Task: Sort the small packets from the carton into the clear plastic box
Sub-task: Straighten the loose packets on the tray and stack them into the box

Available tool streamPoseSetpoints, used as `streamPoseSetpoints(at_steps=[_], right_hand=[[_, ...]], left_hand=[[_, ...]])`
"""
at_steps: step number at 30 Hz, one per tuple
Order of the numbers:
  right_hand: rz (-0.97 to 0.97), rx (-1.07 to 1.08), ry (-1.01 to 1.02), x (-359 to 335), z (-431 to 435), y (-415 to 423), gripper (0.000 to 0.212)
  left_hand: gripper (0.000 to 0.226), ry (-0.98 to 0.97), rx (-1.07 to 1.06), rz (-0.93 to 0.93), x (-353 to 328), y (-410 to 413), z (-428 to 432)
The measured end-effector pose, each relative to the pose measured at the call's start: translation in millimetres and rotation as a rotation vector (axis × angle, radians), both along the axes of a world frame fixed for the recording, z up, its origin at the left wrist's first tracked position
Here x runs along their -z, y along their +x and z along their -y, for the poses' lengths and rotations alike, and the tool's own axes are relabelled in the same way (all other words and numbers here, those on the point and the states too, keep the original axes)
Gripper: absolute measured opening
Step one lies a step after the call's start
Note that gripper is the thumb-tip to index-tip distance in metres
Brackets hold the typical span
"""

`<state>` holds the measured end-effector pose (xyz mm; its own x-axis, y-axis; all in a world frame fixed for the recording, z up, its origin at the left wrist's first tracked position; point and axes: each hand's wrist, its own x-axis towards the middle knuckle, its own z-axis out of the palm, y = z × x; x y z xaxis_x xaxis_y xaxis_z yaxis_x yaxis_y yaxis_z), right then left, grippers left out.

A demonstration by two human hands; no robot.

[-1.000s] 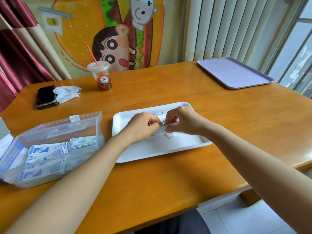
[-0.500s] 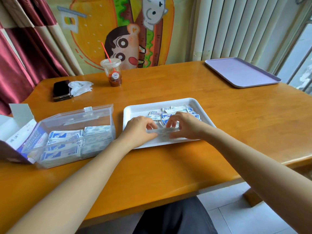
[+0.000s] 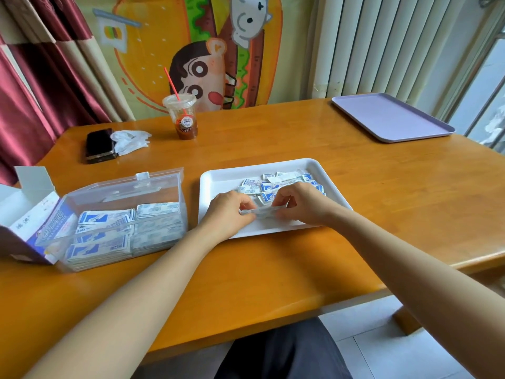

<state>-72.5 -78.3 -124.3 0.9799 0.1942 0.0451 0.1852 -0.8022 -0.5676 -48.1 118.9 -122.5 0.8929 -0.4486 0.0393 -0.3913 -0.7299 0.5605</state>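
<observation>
A white tray (image 3: 216,181) lies in the middle of the wooden table with several small blue-and-white packets (image 3: 266,184) scattered over its far half. Above the tray's near half my left hand (image 3: 226,212) and my right hand (image 3: 303,205) together hold a thin stack of packets (image 3: 262,211) edge-on, each pinching one end. To the left stands the clear plastic box (image 3: 123,192), its lid up, with neat stacks of packets inside. The opened carton (image 3: 30,214) lies against the box's left side.
At the back of the table are a plastic cup with a red straw (image 3: 181,119), a black phone (image 3: 99,144) and a crumpled white glove (image 3: 131,140). A lilac tray (image 3: 390,116) sits far right. The table's near edge runs just below my forearms.
The camera view has shifted, bringing the carton and box further into view. Both hands have drawn slightly toward the tray's near edge, still holding the packet stack between them.
</observation>
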Motion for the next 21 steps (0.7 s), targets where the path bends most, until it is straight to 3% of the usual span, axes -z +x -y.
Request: streamPoseSetpoints(at_steps=[6, 9, 16, 21], right_hand=[[0.105, -0.027, 0.1, -26.0, -12.1, 7.9, 0.01], [0.156, -0.073, 0.281, -46.2, -30.1, 11.4, 0.011], [0.196, -0.186, 0.443, -68.8, -102.4, 24.4, 0.008], [0.13, -0.167, 0.498, -69.4, -148.8, 37.7, 0.009]], left_hand=[[0.003, 0.052, -0.043, 0.164, -37.4, -3.0, -14.6], [0.004, 0.048, -0.06, 0.215, -68.8, -5.0, -36.4], [0.006, 0.015, -0.164, 0.087, -102.7, -1.0, -115.0], [0.003, 0.006, -0.226, 0.128, -97.7, 9.1, -151.6]])
